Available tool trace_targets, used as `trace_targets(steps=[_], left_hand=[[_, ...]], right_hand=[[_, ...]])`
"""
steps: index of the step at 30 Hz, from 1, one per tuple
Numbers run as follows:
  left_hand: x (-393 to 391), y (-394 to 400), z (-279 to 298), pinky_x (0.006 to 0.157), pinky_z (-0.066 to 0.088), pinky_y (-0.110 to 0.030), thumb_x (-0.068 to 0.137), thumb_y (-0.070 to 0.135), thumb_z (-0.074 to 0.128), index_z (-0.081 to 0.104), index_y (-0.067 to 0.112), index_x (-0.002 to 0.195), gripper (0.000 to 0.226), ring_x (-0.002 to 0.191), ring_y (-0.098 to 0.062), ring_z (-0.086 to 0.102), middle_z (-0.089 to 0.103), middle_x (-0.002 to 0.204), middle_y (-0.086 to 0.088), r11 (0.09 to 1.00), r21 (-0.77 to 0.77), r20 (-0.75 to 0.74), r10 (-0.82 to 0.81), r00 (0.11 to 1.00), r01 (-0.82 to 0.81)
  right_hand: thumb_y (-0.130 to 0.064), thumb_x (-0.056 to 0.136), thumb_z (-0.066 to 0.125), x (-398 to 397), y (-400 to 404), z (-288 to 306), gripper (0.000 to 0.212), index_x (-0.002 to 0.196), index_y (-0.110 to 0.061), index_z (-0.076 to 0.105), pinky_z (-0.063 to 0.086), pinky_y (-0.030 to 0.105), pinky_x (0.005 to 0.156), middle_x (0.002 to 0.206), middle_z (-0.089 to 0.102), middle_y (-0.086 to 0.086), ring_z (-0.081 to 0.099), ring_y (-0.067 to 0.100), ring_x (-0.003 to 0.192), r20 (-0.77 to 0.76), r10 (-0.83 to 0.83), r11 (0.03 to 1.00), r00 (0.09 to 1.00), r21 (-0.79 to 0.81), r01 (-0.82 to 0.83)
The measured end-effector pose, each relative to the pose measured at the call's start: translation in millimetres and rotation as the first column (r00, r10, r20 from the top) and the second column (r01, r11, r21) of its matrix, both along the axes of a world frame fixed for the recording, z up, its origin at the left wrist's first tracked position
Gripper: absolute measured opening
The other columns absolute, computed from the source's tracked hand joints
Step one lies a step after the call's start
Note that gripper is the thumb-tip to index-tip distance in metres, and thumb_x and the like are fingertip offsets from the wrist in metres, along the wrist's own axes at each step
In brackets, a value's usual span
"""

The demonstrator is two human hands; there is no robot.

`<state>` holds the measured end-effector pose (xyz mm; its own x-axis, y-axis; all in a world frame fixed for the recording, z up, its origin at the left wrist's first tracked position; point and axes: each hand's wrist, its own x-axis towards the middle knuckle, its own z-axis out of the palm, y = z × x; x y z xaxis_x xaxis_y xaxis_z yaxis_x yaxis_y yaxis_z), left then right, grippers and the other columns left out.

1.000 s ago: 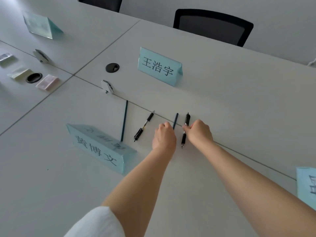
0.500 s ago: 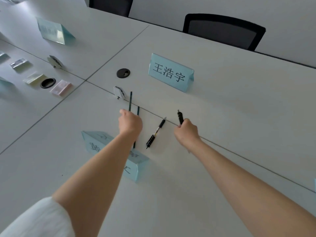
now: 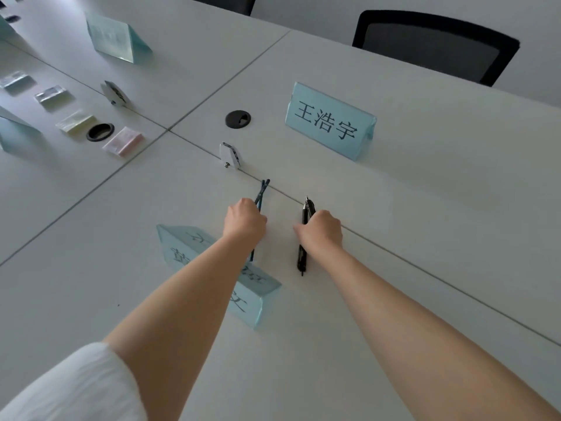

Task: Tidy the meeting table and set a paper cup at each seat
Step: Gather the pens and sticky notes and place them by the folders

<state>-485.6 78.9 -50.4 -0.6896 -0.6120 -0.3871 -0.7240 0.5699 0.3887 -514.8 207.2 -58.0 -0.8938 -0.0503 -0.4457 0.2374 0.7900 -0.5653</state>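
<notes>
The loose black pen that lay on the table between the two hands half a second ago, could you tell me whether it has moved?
Yes. It no longer lies alone; the right hand now grips two black pens together, right of the near name card.

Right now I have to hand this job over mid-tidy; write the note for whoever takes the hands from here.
Left hand: grips two blue pencils, tips crossed near the table seam.
Right hand: grips two black pens, held together, lower ends over the white table.
Name cards: one stands beyond the seam by the black chair; a nearer one sits partly under the left forearm.
Small packets lie far left by a cable grommet.
Done: loose pens and pencils gathered.
Left: put them away, sort the packets, set a paper cup at each seat; no cup is in view.
</notes>
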Motion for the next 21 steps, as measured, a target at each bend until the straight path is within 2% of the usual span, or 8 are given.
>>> trace_targets(steps=[4,8,9,12,13,15,17,21], left_hand=[[1,8,31,0.049,0.031,-0.032,0.093,0.017,0.047,0.042,0.005,0.071,0.026,0.060,-0.022,0.040,0.041,0.068,-0.007,0.998,0.062,-0.090,-0.028,0.996,0.034],[11,21,77,0.065,0.046,-0.037,0.095,0.022,0.036,0.048,0.003,0.090,0.023,0.082,-0.034,0.060,0.057,0.083,-0.014,0.978,0.194,-0.182,-0.039,0.983,0.075],[19,24,88,0.066,0.051,-0.037,0.095,0.021,0.035,0.048,0.004,0.090,0.023,0.080,-0.033,0.065,0.061,0.084,-0.015,0.960,0.274,-0.214,0.000,0.977,0.060],[67,34,119,0.065,0.060,-0.036,0.094,0.017,0.034,0.045,0.004,0.092,0.017,0.054,-0.025,0.067,0.063,0.053,-0.003,0.860,0.508,-0.281,0.124,0.952,0.038],[86,37,127,0.058,0.059,-0.031,0.094,0.016,0.035,0.043,0.005,0.092,0.014,0.048,-0.022,0.064,0.061,0.050,-0.002,0.841,0.540,-0.292,0.148,0.945,0.036],[133,36,136,0.042,0.041,-0.020,0.094,0.012,0.034,0.038,0.010,0.088,0.009,0.041,-0.017,0.049,0.052,0.067,-0.005,0.800,0.600,-0.309,0.208,0.928,0.021],[187,31,144,0.038,0.025,-0.018,0.095,0.006,0.029,0.032,0.015,0.082,0.017,0.047,-0.014,0.030,0.036,0.073,-0.006,0.728,0.685,-0.309,0.312,0.898,-0.017],[300,15,156,0.037,0.019,-0.019,0.093,0.005,0.030,0.031,0.015,0.080,0.016,0.045,-0.010,0.024,0.032,0.067,-0.001,0.685,0.718,-0.272,0.436,0.858,-0.121]], right_hand=[[-0.029,0.092,0.042,7,15,19,0.033,0.097,-0.003,0.060,0.040,0.030,0.068,0.098,0.064,0.017,0.061,0.035,0.091,0.027,-0.081,0.996,0.996,-0.044,0.082],[-0.031,0.088,0.041,23,30,54,0.037,0.097,0.001,0.057,0.047,0.029,0.054,0.091,0.068,0.016,0.064,0.030,0.065,0.012,-0.104,0.973,0.994,-0.204,0.105],[-0.030,0.089,0.042,29,34,64,0.034,0.100,0.000,0.055,0.045,0.027,0.051,0.092,0.068,0.017,0.064,0.028,0.061,0.005,-0.107,0.968,0.994,-0.227,0.106],[-0.032,0.090,0.044,63,41,97,0.031,0.101,-0.003,0.050,0.043,0.029,0.053,0.093,0.065,0.016,0.065,0.031,0.072,-0.050,-0.072,0.971,0.996,-0.230,0.059],[-0.033,0.089,0.045,76,42,107,0.032,0.100,-0.003,0.051,0.045,0.031,0.056,0.092,0.065,0.016,0.064,0.032,0.074,-0.067,-0.062,0.972,0.996,-0.231,0.045],[-0.031,0.088,0.047,113,41,128,0.029,0.100,-0.004,0.051,0.050,0.036,0.063,0.091,0.063,0.015,0.058,0.029,0.069,-0.067,-0.038,0.967,0.997,-0.256,0.019],[-0.026,0.087,0.048,159,38,145,0.024,0.099,-0.005,0.052,0.051,0.038,0.064,0.088,0.060,0.012,0.054,0.026,0.066,-0.051,-0.008,0.960,0.999,-0.280,-0.007],[-0.017,0.084,0.050,255,22,160,0.006,0.080,-0.013,0.048,0.049,0.038,0.063,0.075,0.056,0.006,0.051,0.026,0.063,-0.072,0.049,0.960,0.996,-0.272,-0.067]])
